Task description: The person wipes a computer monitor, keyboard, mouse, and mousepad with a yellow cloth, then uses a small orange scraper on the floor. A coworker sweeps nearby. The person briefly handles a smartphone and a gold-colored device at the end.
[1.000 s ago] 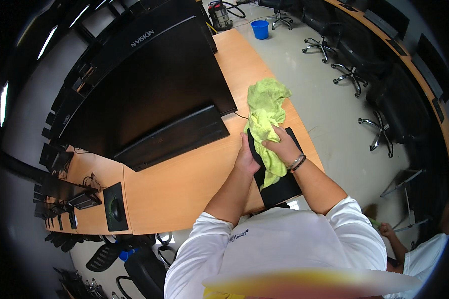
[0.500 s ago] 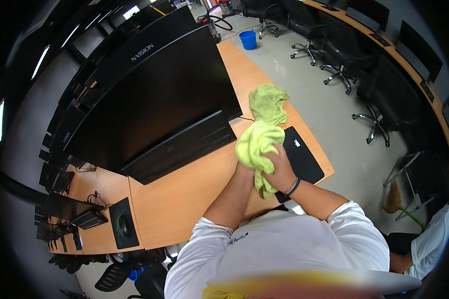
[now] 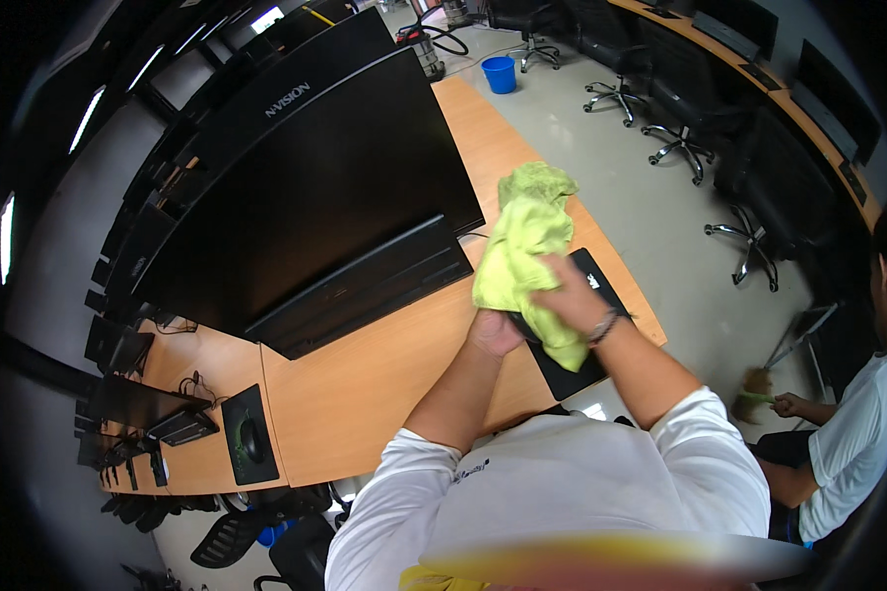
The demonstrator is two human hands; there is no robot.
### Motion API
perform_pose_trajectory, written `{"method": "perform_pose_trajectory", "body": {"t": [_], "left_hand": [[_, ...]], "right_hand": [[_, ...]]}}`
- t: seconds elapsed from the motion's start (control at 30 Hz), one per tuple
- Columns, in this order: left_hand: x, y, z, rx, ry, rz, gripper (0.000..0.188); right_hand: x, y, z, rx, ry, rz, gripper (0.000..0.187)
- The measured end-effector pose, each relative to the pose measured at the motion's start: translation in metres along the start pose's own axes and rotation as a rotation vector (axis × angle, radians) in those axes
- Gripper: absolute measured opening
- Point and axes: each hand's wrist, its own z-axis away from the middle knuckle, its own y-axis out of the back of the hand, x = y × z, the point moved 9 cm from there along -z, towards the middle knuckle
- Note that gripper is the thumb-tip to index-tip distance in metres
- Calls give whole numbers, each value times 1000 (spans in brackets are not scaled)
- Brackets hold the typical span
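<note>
Cloth [image 3: 524, 246], yellow-green, is bunched above the desk [image 3: 384, 374] near the black mat [image 3: 601, 295]; left hand [image 3: 495, 332] and right hand [image 3: 574, 295] each grip it closed, apparently gathering it.

A wide black monitor [image 3: 315, 197] stands along the worktop [image 3: 384, 384], its long dark base [image 3: 365, 286] just in front. At the worktop's left end, a mouse sits on a dark mat [image 3: 248, 438]. Out on the floor, a blue bucket [image 3: 501, 74] stands beyond the far edge, office chairs [image 3: 680, 128] line the next desk, and another person [image 3: 848, 443] sits at right.
</note>
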Motion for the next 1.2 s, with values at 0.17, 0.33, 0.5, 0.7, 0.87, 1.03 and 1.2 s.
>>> {"method": "perform_pose_trajectory", "body": {"t": [0.17,0.33,0.5,0.7,0.87,1.03,1.2], "left_hand": [[19,23,2,295,-169,-47,43],[11,11,3,154,-56,157,48],[9,12,3,213,-27,147,48],[71,36,45,463,31,-700,58],[90,49,105,605,357,-1522,84],[110,50,140,750,504,-2137,86],[116,54,139,691,349,-2267,85]], "right_hand": [[24,-30,12,113,8,223,47],[32,-32,46,-123,-32,241,40],[18,-7,47,-447,-104,-172,44],[-13,147,39,-99,-97,-546,51],[-26,213,63,214,11,-409,45],[-36,212,87,263,61,-205,43],[-56,210,122,514,96,-335,46]]}}
